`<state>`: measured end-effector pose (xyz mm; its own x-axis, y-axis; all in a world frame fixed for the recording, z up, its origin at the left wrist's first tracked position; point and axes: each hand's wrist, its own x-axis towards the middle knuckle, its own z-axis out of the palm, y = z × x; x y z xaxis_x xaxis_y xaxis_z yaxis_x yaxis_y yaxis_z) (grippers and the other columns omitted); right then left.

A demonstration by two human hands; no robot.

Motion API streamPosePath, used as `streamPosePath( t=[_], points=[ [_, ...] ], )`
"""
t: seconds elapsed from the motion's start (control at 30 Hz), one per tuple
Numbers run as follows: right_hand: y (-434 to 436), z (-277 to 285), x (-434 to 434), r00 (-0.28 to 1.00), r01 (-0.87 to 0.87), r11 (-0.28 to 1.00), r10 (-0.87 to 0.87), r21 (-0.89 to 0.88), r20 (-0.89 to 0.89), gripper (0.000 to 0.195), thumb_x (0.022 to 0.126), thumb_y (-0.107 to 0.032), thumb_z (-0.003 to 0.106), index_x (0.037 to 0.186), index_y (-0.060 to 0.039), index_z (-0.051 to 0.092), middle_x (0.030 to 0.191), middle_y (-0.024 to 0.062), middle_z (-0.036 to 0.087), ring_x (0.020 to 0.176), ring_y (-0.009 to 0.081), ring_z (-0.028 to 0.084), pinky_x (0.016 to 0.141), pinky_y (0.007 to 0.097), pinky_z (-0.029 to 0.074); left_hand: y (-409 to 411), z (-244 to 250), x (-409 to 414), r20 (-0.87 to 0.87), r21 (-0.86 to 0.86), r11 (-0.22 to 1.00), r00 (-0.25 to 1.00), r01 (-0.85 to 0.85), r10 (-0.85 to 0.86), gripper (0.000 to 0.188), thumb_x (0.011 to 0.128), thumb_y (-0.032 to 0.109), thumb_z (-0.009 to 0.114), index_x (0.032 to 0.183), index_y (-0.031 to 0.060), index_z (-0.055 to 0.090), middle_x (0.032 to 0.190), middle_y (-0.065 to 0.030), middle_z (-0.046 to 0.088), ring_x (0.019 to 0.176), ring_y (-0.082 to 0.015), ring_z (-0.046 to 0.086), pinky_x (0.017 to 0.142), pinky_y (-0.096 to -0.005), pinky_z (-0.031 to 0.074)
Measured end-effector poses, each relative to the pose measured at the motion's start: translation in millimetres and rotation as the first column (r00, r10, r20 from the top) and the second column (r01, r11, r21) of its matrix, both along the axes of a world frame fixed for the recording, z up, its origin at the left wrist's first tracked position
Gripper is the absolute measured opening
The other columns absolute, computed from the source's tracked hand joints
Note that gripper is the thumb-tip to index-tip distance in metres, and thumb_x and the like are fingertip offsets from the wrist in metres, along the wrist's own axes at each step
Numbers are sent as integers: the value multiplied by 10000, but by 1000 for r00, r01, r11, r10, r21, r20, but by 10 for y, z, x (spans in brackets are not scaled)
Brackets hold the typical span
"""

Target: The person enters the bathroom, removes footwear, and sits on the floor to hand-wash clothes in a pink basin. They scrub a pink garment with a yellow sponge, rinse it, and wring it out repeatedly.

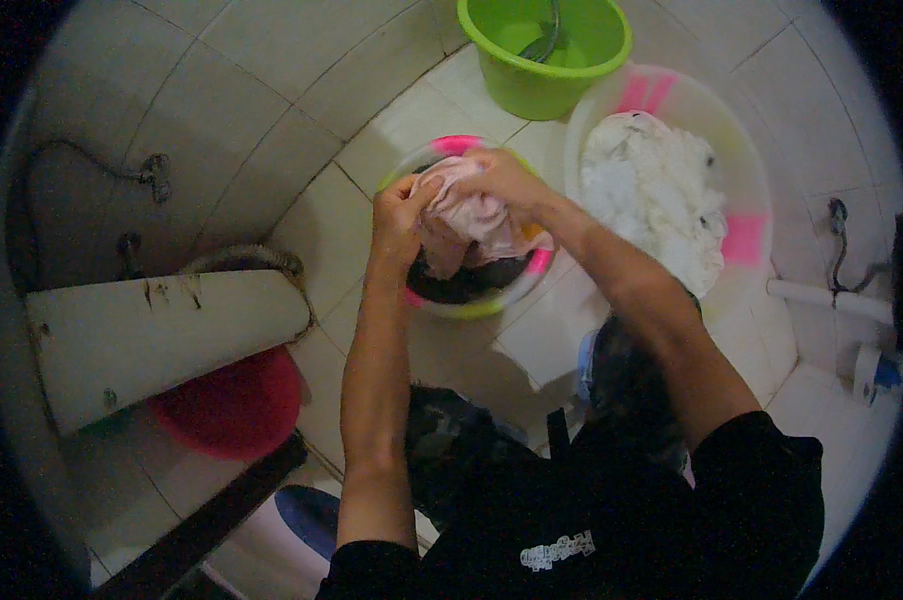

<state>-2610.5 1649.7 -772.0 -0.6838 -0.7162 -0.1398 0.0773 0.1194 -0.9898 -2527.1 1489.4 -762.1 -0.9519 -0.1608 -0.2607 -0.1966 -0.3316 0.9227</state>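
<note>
Both of my hands grip a bunched pink cloth [481, 221] above a small round basin [459, 142] with a pink, white and yellow-green rim. My left hand [402, 214] pinches the cloth's left edge between thumb and fingers. On the other side, my right hand [504, 180] has hold of its upper part. A fold of the cloth hangs down over the basin, and one corner reaches the basin's right rim. Dark contents [466, 281], perhaps wet fabric, fill the basin below. Part of the cloth is hidden by my fingers.
A large white-and-pink tub [748, 240] with white laundry [650, 191] stands at the right. Behind it is a green bucket [549, 82] holding a hose or shower head. At the left are a white appliance [173, 330], a red basin [234, 405] and a wall tap [155, 178].
</note>
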Motion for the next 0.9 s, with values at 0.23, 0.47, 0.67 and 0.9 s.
streamPosePath(
  t=[0.23, 0.47, 0.67, 0.9],
  points=[
    [143, 35, -173, 911, 399, 890, -358, -221, 203, 124, 719, -32, 544, 827, 10, 588, 789, 67, 610, 679, 122, 561, 624, 236, 455, -96, 178, 9, 155, -699, 713, 985, 53, 78, 166, 744, 145, 670, 738, -17, 635, 685, -39, 603, 607, -111, 532, 587, -231, 417],
    [79, 109, -184, 758, 647, 639, -477, -416, 446, 64, 766, -12, 487, 824, 4, 510, 880, 121, 608, 713, 172, 580, 671, 276, 485, 53, -132, -111, -69, 263, 943, 971, -204, 229, 167, 857, 185, 565, 831, 22, 586, 818, -52, 603, 738, -161, 565, 689, -290, 469],
    [-534, 145, 787, 575, 265, 892, 159, 367, -802, 136, 853, -173, 447, 898, -78, 535, 865, 90, 560, 838, 284, 554, 742, 481, 438, -209, -770, -226, -511, 657, 632, 859, 411, -28, 364, 923, 404, 387, 891, 81, 552, 856, -40, 578, 800, -193, 552, 680, -323, 469],
    [-493, -711, 363, 625, 562, 772, -162, 296, -764, 98, 710, -160, 517, 732, -72, 553, 706, 91, 505, 682, 242, 533, 563, 371, 452, 656, -452, -176, 111, 676, 717, 985, -171, 131, 266, 889, 330, 475, 972, 89, 553, 792, -56, 567, 664, -199, 556, 590, -331, 464]
  ],
)
